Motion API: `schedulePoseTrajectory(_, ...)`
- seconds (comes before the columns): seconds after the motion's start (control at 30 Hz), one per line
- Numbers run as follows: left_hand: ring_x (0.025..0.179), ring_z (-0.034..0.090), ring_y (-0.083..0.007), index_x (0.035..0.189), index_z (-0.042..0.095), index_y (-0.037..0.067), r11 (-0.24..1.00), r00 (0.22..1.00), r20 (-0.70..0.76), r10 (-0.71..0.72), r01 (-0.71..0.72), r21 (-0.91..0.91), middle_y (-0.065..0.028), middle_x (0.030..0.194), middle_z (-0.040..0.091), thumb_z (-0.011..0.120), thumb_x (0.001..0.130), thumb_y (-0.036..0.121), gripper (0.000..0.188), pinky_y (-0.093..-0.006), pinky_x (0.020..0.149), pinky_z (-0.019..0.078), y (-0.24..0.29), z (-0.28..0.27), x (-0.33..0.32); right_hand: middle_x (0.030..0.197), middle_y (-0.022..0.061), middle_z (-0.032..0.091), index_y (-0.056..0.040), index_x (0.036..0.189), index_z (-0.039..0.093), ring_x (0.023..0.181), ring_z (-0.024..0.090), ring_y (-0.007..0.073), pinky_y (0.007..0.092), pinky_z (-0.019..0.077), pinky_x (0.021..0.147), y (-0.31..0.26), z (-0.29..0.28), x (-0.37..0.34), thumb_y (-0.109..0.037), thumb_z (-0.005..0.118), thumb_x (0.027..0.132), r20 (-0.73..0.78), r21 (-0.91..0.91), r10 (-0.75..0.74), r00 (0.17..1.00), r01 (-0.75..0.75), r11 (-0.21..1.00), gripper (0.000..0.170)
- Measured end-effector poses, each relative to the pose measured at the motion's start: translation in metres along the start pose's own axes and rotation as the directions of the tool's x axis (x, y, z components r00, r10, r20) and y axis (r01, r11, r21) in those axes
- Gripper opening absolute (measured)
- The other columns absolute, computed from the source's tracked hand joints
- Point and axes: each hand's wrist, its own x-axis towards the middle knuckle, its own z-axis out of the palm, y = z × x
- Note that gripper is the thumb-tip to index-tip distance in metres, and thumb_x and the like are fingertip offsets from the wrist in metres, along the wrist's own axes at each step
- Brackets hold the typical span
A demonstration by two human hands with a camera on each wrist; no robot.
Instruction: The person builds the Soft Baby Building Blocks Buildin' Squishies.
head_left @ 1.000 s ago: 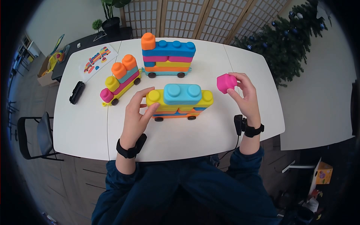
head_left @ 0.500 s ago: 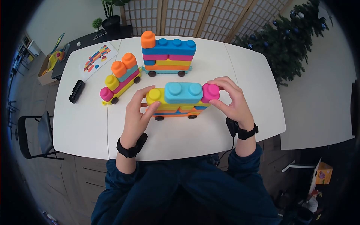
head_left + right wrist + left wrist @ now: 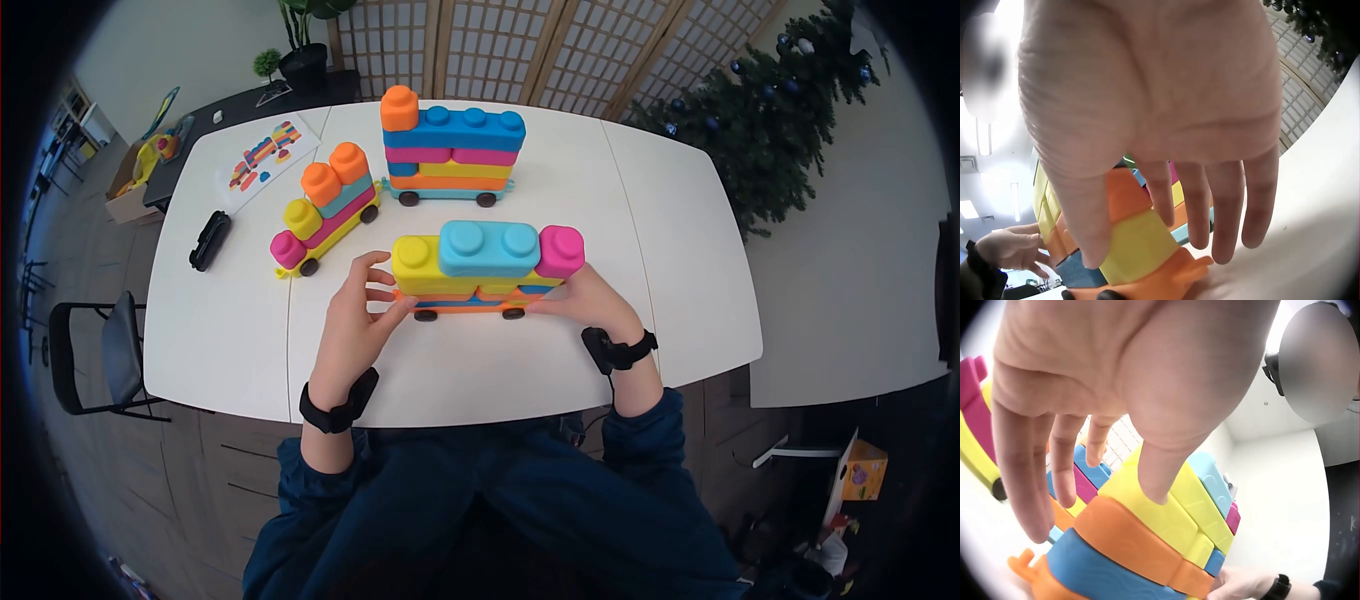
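A wheeled block stack (image 3: 465, 285) stands at the table's front middle. On its yellow top layer (image 3: 412, 252) sit a light-blue block (image 3: 488, 250) and, at the right end, a pink block (image 3: 561, 252). My left hand (image 3: 350, 325) is around its left end, fingers spread; in the left wrist view the thumb overlaps a yellow block (image 3: 1125, 486). My right hand (image 3: 598, 300) is at the lower right end, its fingers partly hidden by the stack; in the right wrist view they extend fairly straight, thumb before a yellow block (image 3: 1138, 247). Firm contact cannot be told.
Behind stands a taller wheeled stack (image 3: 450, 135) with an orange block on top. A stepped wheeled stack (image 3: 335, 210) is at the left, near a printed sheet (image 3: 262, 160) and a black object (image 3: 210, 240). A decorated tree (image 3: 720, 130) stands beyond the table's right side.
The right hand brought the pink block left onto the front stack's right end, let it go and moved down beside the stack. The left hand slid lower from the yellow top.
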Motion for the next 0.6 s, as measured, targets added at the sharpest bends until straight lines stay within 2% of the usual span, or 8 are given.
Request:
schedulePoseTrajectory(0.17, 0.108, 0.069, -0.0224, 0.144, 0.044, 0.007, 0.997, 1.000, -0.006, -0.019, 0.018, -0.079, -0.0126, 0.126, 0.060, 0.076, 0.094, 0.009, 0.059, -0.0346, 0.083, 0.0627, 0.012, 0.016, 0.001, 0.114, 0.0121, 0.074, -0.0026, 0.129, 0.064, 0.106, 0.071, 0.0251, 0.0353, 0.0556, 0.091, 0.000, 0.004, -0.001, -0.021, 0.089, 0.080, 0.002, -0.002, 0.096, 0.995, -0.096, 0.995, 0.058)
schedulePoseTrajectory(0.23, 0.112, 0.068, -0.0240, 0.145, 0.043, 0.007, 0.995, 0.999, 0.015, 0.042, -0.040, -0.087, -0.0128, 0.127, 0.060, 0.076, 0.093, 0.008, 0.061, -0.0359, 0.087, 0.0627, 0.016, 0.022, 0.006, 0.113, 0.0119, 0.074, -0.0021, 0.127, 0.064, 0.104, 0.072, 0.0243, 0.0352, 0.0566, 0.089, -0.004, 0.001, -0.008, -0.018, 0.089, 0.080, -0.024, -0.015, 0.107, 0.994, -0.108, 0.994, 0.055)
schedulePoseTrajectory(0.27, 0.112, 0.068, -0.0240, 0.145, 0.043, 0.007, 0.995, 0.999, 0.016, 0.043, -0.042, -0.086, -0.0128, 0.127, 0.060, 0.076, 0.093, 0.008, 0.061, -0.0359, 0.087, 0.0627, 0.020, 0.026, 0.011, 0.113, 0.0120, 0.074, -0.0018, 0.128, 0.064, 0.103, 0.072, 0.0238, 0.0347, 0.0572, 0.088, -0.004, -0.003, -0.013, -0.015, 0.089, 0.080, -0.066, 0.020, 0.100, 0.993, -0.098, 0.995, 0.055)
schedulePoseTrajectory(0.33, 0.116, 0.066, -0.0264, 0.147, 0.042, 0.007, 0.986, 0.985, 0.051, 0.164, -0.163, -0.029, -0.0138, 0.129, 0.059, 0.076, 0.093, 0.009, 0.064, -0.0367, 0.089, 0.0622, 0.031, 0.037, 0.027, 0.113, 0.0120, 0.074, -0.0014, 0.128, 0.064, 0.102, 0.073, 0.0233, 0.0343, 0.0578, 0.087, 0.000, -0.012, -0.022, -0.011, 0.088, 0.080, -0.108, 0.055, 0.094, 0.990, -0.088, 0.995, 0.055)
schedulePoseTrajectory(0.4, 0.119, 0.065, -0.0293, 0.149, 0.040, 0.007, 0.985, 0.981, 0.081, 0.174, -0.171, -0.032, -0.0163, 0.132, 0.058, 0.073, 0.093, 0.008, 0.065, -0.0380, 0.092, 0.0610, 0.045, 0.051, 0.051, 0.114, 0.0122, 0.074, -0.0008, 0.129, 0.063, 0.101, 0.073, 0.0231, 0.0346, 0.0588, 0.086, 0.006, -0.023, -0.029, -0.007, 0.088, 0.079, -0.282, 0.047, 0.005, 0.959, 0.009, 0.999, 0.056)
schedulePoseTrajectory(0.47, 0.124, 0.061, -0.0375, 0.146, 0.044, 0.005, 0.951, 0.946, 0.109, 0.307, -0.301, -0.063, -0.0228, 0.131, 0.058, 0.068, 0.089, 0.001, 0.063, -0.0411, 0.096, 0.0575, 0.049, 0.071, 0.079, 0.111, 0.0112, 0.076, -0.0006, 0.126, 0.065, 0.098, 0.074, 0.0225, 0.0343, 0.0593, 0.084, 0.003, -0.035, -0.036, -0.007, 0.088, 0.080, -0.345, 0.000, 0.011, 0.939, -0.012, 1.000, 0.052)
schedulePoseTrajectory(0.53, 0.126, 0.058, -0.0402, 0.146, 0.043, 0.002, 0.930, 0.918, 0.149, 0.368, -0.363, -0.059, -0.0249, 0.131, 0.058, 0.064, 0.086, -0.003, 0.064, -0.0426, 0.101, 0.0538, 0.045, 0.092, 0.114, 0.107, 0.0106, 0.077, -0.0003, 0.121, 0.068, 0.094, 0.075, 0.0217, 0.0345, 0.0596, 0.083, 0.022, -0.050, -0.042, -0.007, 0.088, 0.079, -0.415, -0.005, 0.099, 0.904, -0.111, 0.994, 0.047)
schedulePoseTrajectory(0.6, 0.128, 0.056, -0.0429, 0.146, 0.043, -0.001, 0.904, 0.885, 0.187, 0.427, -0.424, -0.054, -0.0269, 0.131, 0.058, 0.060, 0.083, -0.006, 0.065, -0.0441, 0.105, 0.0501, 0.050, 0.109, 0.137, 0.104, 0.0097, 0.077, 0.0005, 0.116, 0.070, 0.092, 0.075, 0.0208, 0.0338, 0.0596, 0.082, 0.033, -0.056, -0.046, -0.008, 0.088, 0.078, -0.470, -0.032, 0.098, 0.877, -0.127, 0.991, 0.043)
